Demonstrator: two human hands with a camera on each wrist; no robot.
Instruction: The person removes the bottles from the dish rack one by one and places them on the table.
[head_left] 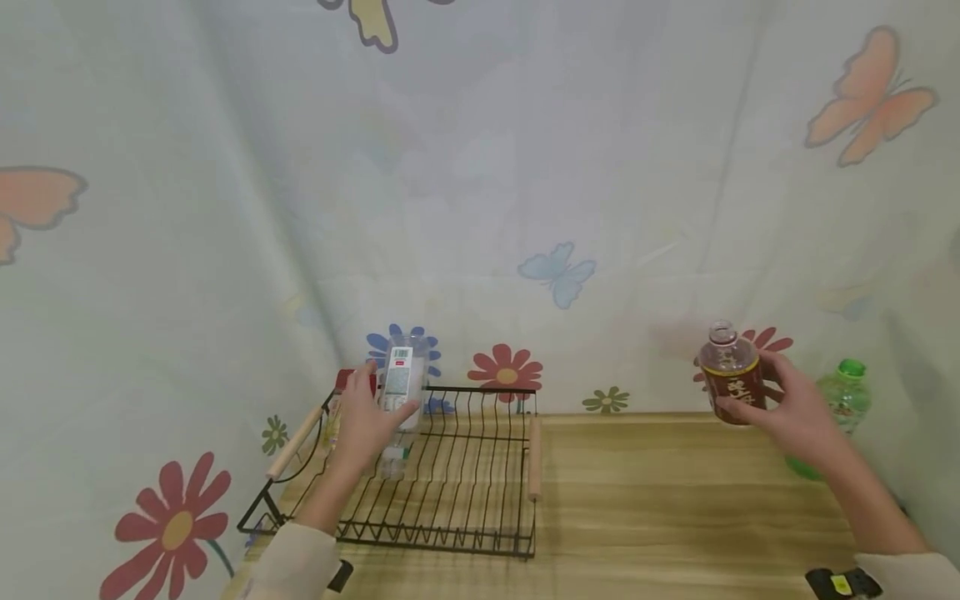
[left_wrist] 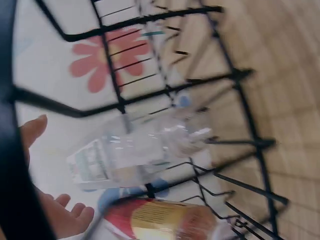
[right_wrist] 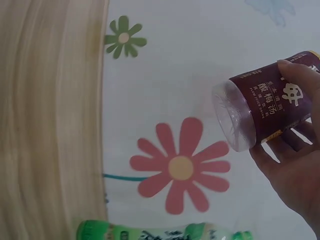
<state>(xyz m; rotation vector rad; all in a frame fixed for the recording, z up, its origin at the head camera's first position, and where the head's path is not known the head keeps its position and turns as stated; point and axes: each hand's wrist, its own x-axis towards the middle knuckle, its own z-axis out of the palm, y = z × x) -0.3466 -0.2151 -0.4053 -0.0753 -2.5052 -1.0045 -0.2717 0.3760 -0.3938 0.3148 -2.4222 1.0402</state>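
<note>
My left hand (head_left: 365,421), fingers spread, is beside a clear plastic bottle (head_left: 405,375) with a white label. That bottle stands neck down in a black wire rack (head_left: 472,533); the left wrist view shows a gap between it and the fingers. Next to it in the rack is a bottle with a red and yellow label (left_wrist: 155,220), mostly hidden by my hand in the head view. My right hand (head_left: 798,412) grips a plum juice bottle (head_left: 731,383) with a dark red label, held upright above the table. No cap shows on its neck.
A green-capped bottle (head_left: 843,396) with a green base stands at the right, behind my right forearm. Wooden handles (head_left: 535,458) flank the rack on the wood-grain table (head_left: 660,500). A flower-and-butterfly curtain (head_left: 600,167) hangs close behind and at both sides.
</note>
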